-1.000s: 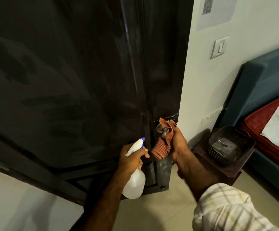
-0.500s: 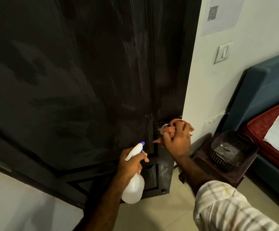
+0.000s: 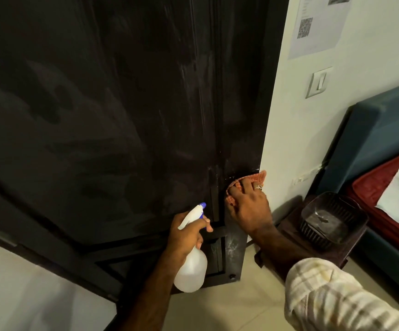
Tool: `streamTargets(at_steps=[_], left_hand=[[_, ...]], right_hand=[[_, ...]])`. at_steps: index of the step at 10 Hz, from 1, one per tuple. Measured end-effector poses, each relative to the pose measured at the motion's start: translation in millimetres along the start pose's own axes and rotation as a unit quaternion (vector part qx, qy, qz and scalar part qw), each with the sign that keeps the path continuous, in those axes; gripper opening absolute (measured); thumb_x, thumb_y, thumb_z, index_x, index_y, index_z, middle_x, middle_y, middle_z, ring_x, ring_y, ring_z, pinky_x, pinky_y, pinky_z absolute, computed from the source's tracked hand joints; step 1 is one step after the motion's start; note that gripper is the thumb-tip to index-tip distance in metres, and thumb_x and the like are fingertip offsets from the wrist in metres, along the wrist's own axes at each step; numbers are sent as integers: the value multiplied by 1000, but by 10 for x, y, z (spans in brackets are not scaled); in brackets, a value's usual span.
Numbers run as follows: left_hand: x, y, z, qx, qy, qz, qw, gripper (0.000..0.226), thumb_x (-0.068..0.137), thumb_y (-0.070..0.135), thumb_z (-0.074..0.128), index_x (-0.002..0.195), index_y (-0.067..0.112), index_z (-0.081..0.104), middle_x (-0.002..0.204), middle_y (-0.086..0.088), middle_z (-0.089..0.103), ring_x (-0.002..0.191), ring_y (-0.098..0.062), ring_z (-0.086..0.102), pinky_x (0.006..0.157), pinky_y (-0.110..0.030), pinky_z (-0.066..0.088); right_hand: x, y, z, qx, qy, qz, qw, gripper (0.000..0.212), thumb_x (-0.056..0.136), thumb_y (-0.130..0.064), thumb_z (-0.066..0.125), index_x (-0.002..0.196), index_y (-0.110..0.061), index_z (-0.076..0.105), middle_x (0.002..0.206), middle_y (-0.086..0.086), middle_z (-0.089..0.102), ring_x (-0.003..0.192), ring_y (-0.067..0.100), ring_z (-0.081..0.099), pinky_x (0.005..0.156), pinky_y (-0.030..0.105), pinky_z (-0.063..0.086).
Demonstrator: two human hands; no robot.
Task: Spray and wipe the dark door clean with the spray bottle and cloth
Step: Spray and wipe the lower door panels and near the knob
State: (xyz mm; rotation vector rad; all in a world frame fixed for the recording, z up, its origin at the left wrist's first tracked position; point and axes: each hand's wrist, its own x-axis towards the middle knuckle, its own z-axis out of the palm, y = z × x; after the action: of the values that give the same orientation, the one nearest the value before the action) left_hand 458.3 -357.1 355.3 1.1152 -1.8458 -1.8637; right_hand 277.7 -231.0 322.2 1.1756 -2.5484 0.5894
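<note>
Glossy dark door (image 3: 122, 115), woven cloth (image 3: 255, 178), translucent plastic spray bottle (image 3: 191, 271)

dim indoor light | faint sheen on dark door (image 3: 122, 115) | wide-angle bending at edges | mostly sharp

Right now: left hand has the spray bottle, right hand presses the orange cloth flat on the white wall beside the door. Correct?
Not quite. The head view shows the right hand pressing the orange cloth against the dark door near its right edge, not on the white wall. The rest holds: the left hand grips the spray bottle.
</note>
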Motion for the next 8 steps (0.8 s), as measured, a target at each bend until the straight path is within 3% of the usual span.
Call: streamTargets(at_steps=[1,2,3,4,5,6,7,8], left_hand=[[-1,35,52,2,-3,-4,1000,19,93,5,71,112,2,70,92,-16,79,43,-14,49,46,-27,48],[-38,67,104,-19,2,17,1000,9,94,3,68,101,0,72,83,-17,75,46,-18,49,46,-28,44],[-61,136,152,-32,5,39,999,8,93,0,64,89,-1,70,72,-14,65,50,-21,49,46,-28,42],[-62,186,186,-21,16,49,998,10,94,1,66,87,0,72,69,-13,67,47,-17,50,45,-26,43],[-72,179,156,-27,33,52,998,8,95,2,67,92,0,74,84,-17,76,47,-16,51,45,-24,44],[-74,92,101,-30,38,38,998,6,94,2,68,95,1,74,86,-13,79,48,-15,51,46,-24,46],[-100,57,40,-29,39,36,998,7,94,1,68,97,-2,73,88,-15,78,47,-18,50,46,-26,46],[-131,74,-28,-39,47,47,997,8,95,-1,66,92,-5,73,83,-16,78,44,-17,48,46,-26,43]], right_hand=[[27,166,-72,66,-39,26,997,50,92,-55,69,134,-30,60,141,4,47,114,25,58,91,44,58],[9,93,-84,384,-11,269,883,43,86,-44,81,121,-27,61,123,3,67,101,20,68,86,41,59],[-82,-78,-53,588,-41,420,690,43,89,-48,80,120,-29,58,117,8,73,101,27,73,82,46,61],[-14,-96,-65,424,29,341,839,50,82,-56,82,119,-34,58,121,2,67,103,20,67,88,42,60],[114,-89,-104,200,92,118,968,46,89,-42,72,130,-28,58,142,12,52,119,28,56,97,42,51],[99,-150,-55,-97,-46,-112,988,51,93,-46,63,141,-27,62,150,13,54,135,41,52,110,68,41],[121,-7,-15,-119,-76,-155,978,51,89,-45,71,137,-27,67,147,12,56,133,43,55,107,65,44],[116,102,14,233,44,99,967,37,86,-41,68,118,-22,70,124,12,62,105,28,63,93,43,52]])
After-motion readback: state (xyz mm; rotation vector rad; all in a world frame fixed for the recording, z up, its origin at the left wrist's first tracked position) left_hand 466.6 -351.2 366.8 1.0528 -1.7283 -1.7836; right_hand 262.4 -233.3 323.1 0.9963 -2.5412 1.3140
